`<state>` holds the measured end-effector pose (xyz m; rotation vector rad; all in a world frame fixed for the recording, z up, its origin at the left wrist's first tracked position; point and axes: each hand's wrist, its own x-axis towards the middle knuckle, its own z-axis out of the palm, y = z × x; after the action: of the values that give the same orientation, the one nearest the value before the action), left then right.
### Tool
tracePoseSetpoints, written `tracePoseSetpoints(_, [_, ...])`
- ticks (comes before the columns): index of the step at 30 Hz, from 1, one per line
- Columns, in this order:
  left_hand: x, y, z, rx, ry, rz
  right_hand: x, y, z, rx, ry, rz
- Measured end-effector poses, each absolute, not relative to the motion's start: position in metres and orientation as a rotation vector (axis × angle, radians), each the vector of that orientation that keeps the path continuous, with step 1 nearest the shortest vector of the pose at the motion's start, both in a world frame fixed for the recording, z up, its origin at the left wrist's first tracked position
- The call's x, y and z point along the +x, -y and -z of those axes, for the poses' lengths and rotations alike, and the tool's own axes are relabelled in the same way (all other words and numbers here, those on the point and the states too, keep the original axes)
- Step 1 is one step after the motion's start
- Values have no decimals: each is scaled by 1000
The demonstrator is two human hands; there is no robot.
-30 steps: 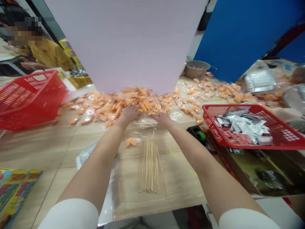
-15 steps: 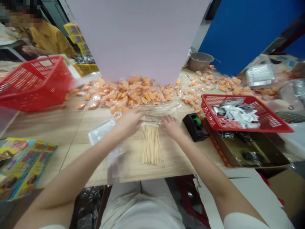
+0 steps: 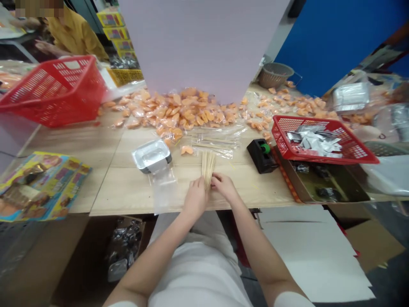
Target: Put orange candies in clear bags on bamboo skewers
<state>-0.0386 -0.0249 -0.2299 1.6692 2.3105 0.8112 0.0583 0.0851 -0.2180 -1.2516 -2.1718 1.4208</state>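
A bundle of thin wooden skewers [image 3: 208, 164] lies on the table in front of me, its far end fanned a little. My left hand [image 3: 196, 196] is closed around the near part of the bundle from the left. From the right, my right hand [image 3: 223, 186] has its fingers curled against the same skewers. Just beyond them are clear plastic bags with a few skewers inside [image 3: 215, 144]. One small orange wrapped piece [image 3: 187, 150] sits to the left of these bags. Farther left is a stack of foil trays [image 3: 151, 155], with clear plastic bags [image 3: 163, 187] by its near side.
Orange wrapped pieces [image 3: 179, 108] are heaped at the back. A black tape dispenser [image 3: 259, 157] and a red basket of silvery sachets [image 3: 319, 140] stand right; another red basket [image 3: 60, 94] and printed packaging [image 3: 41, 187] are left. A person in yellow [image 3: 76, 32] is at the far left.
Both hands have come back toward me from the plastic bags to the skewers. The skewers, earlier spread loosely, are now gathered into a narrower bundle. The view has shifted.
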Motion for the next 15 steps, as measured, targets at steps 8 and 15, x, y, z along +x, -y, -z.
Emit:
tracePoseSetpoints(8, [-11,58,240,1743,-2261,-865,60,-60,224,-1180,2410,-990])
tracePoseSetpoints(15, [-61,109,226,1614,-2324,-1088,49,-63,224,-1385,2422,-740])
